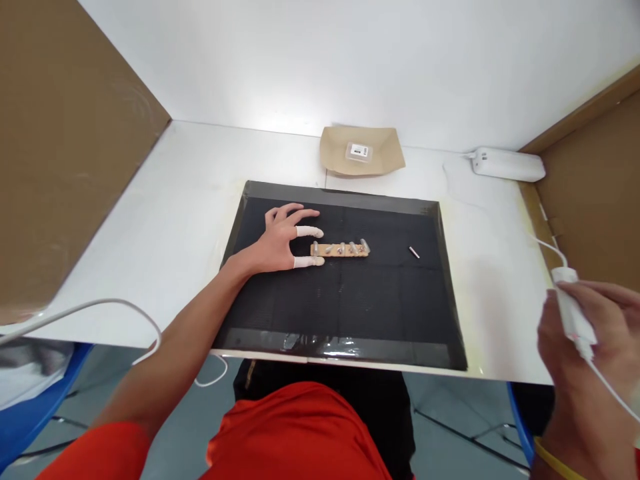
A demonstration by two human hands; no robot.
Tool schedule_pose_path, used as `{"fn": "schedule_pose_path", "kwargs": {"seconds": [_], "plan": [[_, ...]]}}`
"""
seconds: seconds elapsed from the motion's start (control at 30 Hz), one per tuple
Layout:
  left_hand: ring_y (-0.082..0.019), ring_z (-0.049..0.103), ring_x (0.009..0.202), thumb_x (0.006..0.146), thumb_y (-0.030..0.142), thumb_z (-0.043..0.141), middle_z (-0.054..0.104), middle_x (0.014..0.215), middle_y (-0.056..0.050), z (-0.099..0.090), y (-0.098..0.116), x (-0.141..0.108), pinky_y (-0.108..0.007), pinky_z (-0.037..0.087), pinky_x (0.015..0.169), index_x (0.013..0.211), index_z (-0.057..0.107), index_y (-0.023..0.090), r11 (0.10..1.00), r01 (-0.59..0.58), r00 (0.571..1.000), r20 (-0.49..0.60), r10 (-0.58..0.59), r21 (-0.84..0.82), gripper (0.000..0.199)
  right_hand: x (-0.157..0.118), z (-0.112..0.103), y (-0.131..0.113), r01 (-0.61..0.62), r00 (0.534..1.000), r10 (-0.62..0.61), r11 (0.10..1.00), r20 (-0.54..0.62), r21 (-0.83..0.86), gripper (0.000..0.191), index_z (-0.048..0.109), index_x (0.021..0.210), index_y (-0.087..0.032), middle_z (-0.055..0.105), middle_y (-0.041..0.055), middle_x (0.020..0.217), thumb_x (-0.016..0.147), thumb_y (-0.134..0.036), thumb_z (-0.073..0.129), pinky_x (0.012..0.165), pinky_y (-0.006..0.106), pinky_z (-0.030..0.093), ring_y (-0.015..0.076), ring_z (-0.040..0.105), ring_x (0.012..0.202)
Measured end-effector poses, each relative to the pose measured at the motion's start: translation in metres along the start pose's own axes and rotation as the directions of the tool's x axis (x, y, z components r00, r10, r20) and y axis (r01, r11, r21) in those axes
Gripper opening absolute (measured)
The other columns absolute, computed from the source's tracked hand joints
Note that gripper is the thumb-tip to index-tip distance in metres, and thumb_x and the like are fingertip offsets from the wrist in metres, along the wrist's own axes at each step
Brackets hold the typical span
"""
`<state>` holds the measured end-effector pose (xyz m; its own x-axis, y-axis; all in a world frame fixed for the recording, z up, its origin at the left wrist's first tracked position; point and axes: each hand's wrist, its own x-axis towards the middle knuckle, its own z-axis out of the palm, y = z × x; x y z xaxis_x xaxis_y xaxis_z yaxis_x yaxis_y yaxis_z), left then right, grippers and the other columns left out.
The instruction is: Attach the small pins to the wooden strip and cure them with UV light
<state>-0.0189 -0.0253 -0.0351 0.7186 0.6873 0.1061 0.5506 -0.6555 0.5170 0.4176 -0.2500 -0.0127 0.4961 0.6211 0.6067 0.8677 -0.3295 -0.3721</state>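
Observation:
A short wooden strip (337,251) lies on the black mat (345,300), with several clear, glassy-looking pieces (352,248) sitting across it. My left hand (283,240) reaches in at the strip's left end. White finger covers are on its thumb and forefinger, which are spread on either side of that end, with a gap to the wood. My right hand (595,333), partly blurred, is off to the right with its fingers wrapped round a white corded device (573,307). Cable runs from both of the device's ends. A small thin rod (414,252) lies on the mat right of the strip.
A brown paper tray (333,153) holding a small labelled plastic box (359,152) stands at the back. A white power strip (507,165) sits at the back right. Brown boards (60,153) flank the white table (175,180). A white cable (107,301) crosses my left forearm.

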Motion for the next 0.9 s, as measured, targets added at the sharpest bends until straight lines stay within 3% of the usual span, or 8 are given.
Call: {"fn": "schedule_pose_path", "kwargs": {"seconds": [0.1, 0.17, 0.3, 0.4, 0.5, 0.6, 0.73, 0.9], "plan": [[-0.039, 0.035, 0.151, 0.079, 0.058, 0.084, 0.054, 0.158, -0.01, -0.001, 0.001, 0.001, -0.06, 0.018, 0.123, 0.121, 0.074, 0.028, 1.0, -0.001, 1.0, 0.001, 0.001, 0.011, 0.053, -0.001, 0.021, -0.015, 0.238, 0.967, -0.239, 0.971, -0.089, -0.012, 0.018, 0.077, 0.088, -0.029, 0.077, 0.0123, 0.096, 0.079, -0.043, 0.084, 0.092, 0.054, 0.054, 0.0334, 0.074, 0.105], [-0.04, 0.034, 0.152, 0.076, 0.063, 0.085, 0.053, 0.159, -0.01, -0.004, 0.001, 0.0, -0.061, 0.017, 0.124, 0.126, 0.071, 0.029, 1.0, 0.002, 1.0, 0.01, -0.002, 0.001, 0.062, -0.01, 0.039, -0.033, 0.262, 0.964, -0.266, 0.96, 0.028, 0.098, 0.017, 0.075, 0.093, -0.026, 0.075, 0.01, 0.093, 0.084, -0.039, 0.081, 0.092, 0.05, 0.055, 0.0282, 0.074, 0.098], [-0.038, 0.029, 0.156, 0.078, 0.071, 0.08, 0.043, 0.166, -0.011, -0.011, -0.002, -0.002, -0.061, 0.016, 0.127, 0.142, 0.059, 0.03, 0.996, 0.031, 0.999, 0.031, -0.029, -0.088, 0.078, -0.033, 0.062, -0.06, 0.146, 0.98, -0.172, 0.963, 0.099, 0.227, 0.023, 0.076, 0.1, -0.021, 0.069, 0.0089, 0.098, 0.093, -0.041, 0.071, 0.09, 0.047, 0.056, 0.0251, 0.068, 0.097], [-0.035, 0.03, 0.156, 0.093, 0.068, 0.063, 0.041, 0.167, -0.01, -0.011, -0.003, -0.002, -0.06, 0.019, 0.127, 0.144, 0.054, 0.03, 0.989, 0.063, 0.998, -0.016, -0.065, -0.137, 0.065, -0.042, 0.061, -0.064, 0.043, 0.988, -0.07, 0.981, 0.135, 0.192, 0.027, 0.077, 0.112, -0.02, 0.07, 0.0094, 0.101, 0.096, -0.04, 0.068, 0.086, 0.043, 0.056, 0.0223, 0.067, 0.089], [-0.034, 0.032, 0.154, 0.1, 0.063, 0.05, 0.043, 0.166, -0.01, -0.008, -0.001, -0.001, -0.06, 0.02, 0.126, 0.142, 0.055, 0.029, 0.991, 0.097, 0.992, -0.076, -0.104, -0.094, 0.054, -0.038, 0.055, -0.065, 0.057, 0.98, -0.096, 0.975, 0.172, 0.215, 0.03, 0.072, 0.124, -0.019, 0.076, 0.0088, 0.102, 0.101, -0.035, 0.062, 0.092, 0.043, 0.057, 0.0226, 0.071, 0.093], [-0.037, 0.034, 0.152, 0.092, 0.069, 0.061, 0.044, 0.165, -0.011, -0.005, 0.001, -0.001, -0.059, 0.019, 0.125, 0.142, 0.056, 0.028, 0.997, 0.074, 0.995, -0.061, -0.076, -0.034, 0.065, -0.024, 0.057, -0.07, 0.186, 0.944, -0.237, 0.957, 0.23, 0.221, 0.028, 0.072, 0.124, -0.021, 0.08, 0.0085, 0.11, 0.102, -0.033, 0.061, 0.103, 0.046, 0.052, 0.0244, 0.07, 0.105], [-0.036, 0.046, 0.144, 0.076, 0.069, 0.082, 0.066, 0.142, -0.011, 0.0, 0.002, -0.004, -0.056, 0.014, 0.125, 0.147, 0.051, 0.029, 1.0, 0.013, 0.996, -0.088, -0.011, 0.017, 0.088, -0.009, 0.074, -0.073, 0.317, 0.881, -0.376, 0.92, 0.289, 0.229, 0.032, 0.072, 0.123, -0.023, 0.079, 0.0082, 0.112, 0.098, -0.041, 0.069, 0.101, 0.047, 0.049, 0.0277, 0.07, 0.107], [-0.028, 0.058, 0.135, 0.086, 0.051, 0.081, 0.076, 0.116, -0.006, 0.003, 0.001, -0.004, -0.052, 0.01, 0.126, 0.155, 0.039, 0.029, 1.0, -0.021, 0.998, -0.067, 0.02, -0.02, 0.084, -0.009, 0.091, -0.074, 0.342, 0.854, -0.406, 0.91, 0.327, 0.235, 0.025, 0.068, 0.117, -0.026, 0.08, 0.006, 0.11, 0.095, -0.038, 0.072, 0.101, 0.049, 0.041, 0.0284, 0.071, 0.1]]}}
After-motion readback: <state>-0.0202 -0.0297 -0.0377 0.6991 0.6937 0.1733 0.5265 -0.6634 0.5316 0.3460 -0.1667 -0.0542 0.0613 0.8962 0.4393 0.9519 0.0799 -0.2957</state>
